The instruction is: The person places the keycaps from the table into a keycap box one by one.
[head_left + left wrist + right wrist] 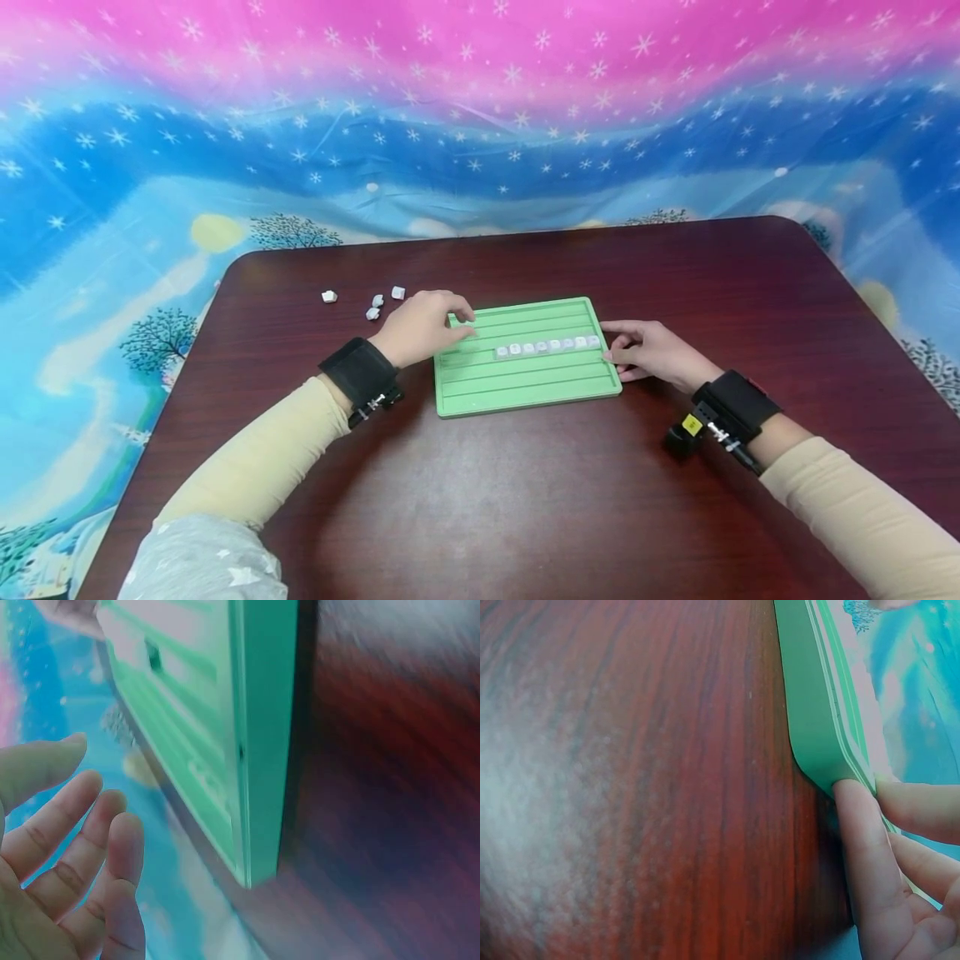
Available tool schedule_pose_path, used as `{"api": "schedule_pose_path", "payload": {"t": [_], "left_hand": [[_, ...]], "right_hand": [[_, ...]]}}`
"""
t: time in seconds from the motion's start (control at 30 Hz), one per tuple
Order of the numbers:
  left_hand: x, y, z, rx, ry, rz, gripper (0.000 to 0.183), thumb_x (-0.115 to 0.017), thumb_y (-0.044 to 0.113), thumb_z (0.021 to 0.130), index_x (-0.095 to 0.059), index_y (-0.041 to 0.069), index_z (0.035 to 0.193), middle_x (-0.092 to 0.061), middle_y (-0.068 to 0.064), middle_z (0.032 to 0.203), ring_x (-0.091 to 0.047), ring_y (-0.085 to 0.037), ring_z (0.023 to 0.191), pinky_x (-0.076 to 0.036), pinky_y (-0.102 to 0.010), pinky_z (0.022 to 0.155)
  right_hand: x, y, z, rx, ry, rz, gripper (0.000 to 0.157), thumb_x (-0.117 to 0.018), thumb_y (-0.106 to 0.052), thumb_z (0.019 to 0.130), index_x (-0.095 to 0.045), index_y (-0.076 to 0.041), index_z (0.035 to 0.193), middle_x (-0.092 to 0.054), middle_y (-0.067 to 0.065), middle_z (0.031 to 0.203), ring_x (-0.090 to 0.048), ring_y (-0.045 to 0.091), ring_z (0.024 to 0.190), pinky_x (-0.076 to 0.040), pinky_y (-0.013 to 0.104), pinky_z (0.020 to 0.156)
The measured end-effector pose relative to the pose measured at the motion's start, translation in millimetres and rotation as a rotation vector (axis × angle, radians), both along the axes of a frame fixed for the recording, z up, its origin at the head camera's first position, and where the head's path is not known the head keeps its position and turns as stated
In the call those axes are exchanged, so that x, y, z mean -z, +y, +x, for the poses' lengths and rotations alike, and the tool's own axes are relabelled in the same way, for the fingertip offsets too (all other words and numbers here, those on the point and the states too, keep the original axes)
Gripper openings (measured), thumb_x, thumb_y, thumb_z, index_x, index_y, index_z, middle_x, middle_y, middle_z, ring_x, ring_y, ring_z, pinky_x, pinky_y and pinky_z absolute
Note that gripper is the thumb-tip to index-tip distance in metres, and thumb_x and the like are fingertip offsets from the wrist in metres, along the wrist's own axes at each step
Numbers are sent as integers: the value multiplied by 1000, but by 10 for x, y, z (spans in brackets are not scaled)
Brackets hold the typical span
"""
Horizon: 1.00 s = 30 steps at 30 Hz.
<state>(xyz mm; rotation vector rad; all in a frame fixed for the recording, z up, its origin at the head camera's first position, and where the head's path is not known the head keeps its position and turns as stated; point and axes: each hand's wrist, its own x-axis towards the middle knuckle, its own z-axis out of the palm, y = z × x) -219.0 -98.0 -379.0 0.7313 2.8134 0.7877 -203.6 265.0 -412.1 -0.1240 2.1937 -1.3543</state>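
A green ridged tray (525, 392) lies on the table, with several white keycaps (542, 347) in a row along one of its grooves, up to the right rim. My right hand (648, 354) grips the tray's right edge; in the right wrist view its fingers (866, 840) and thumb meet at the corner. Over the tray's left end is my left hand (427, 327), thumb and fingers apart and loosely bent. Nothing shows between those fingers (71, 870) in the left wrist view, where the tray's side wall (266, 750) stands beside them.
Several loose white keycaps lie on the dark wood table (480, 500) beyond my left hand, one keycap (329, 297) apart from the others. A cloth backdrop (480, 108) with snowflakes hangs behind the table's far edge.
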Motion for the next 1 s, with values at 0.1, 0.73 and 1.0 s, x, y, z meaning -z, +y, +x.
{"api": "schedule_pose_path", "payload": {"t": [0.1,0.73,1.0], "left_hand": [[-46,-134,9,-46,-4,19,22,-76,21,95,-77,8,113,-72,-3,102,-64,-18,88,-52,-36,76],[29,-1059,-96,-291,48,-14,21,-69,10,96,-74,0,114,-65,-15,103,-60,-29,88,-49,-44,74],[202,-1256,-201,-345,-32,6,19,-69,11,97,-73,1,112,-70,-16,104,-63,-31,90,-51,-45,78]], "right_hand": [[7,-10,2,-5,-2,0,68,-63,-4,101,-28,2,159,-56,17,102,-68,19,85,-60,32,76],[-18,3,-12,-12,6,20,69,-63,-4,101,-27,3,160,-54,17,103,-67,18,84,-59,31,76],[-18,-20,15,-27,15,5,71,-64,-5,101,-25,5,159,-56,18,103,-67,18,84,-59,30,75]]}}
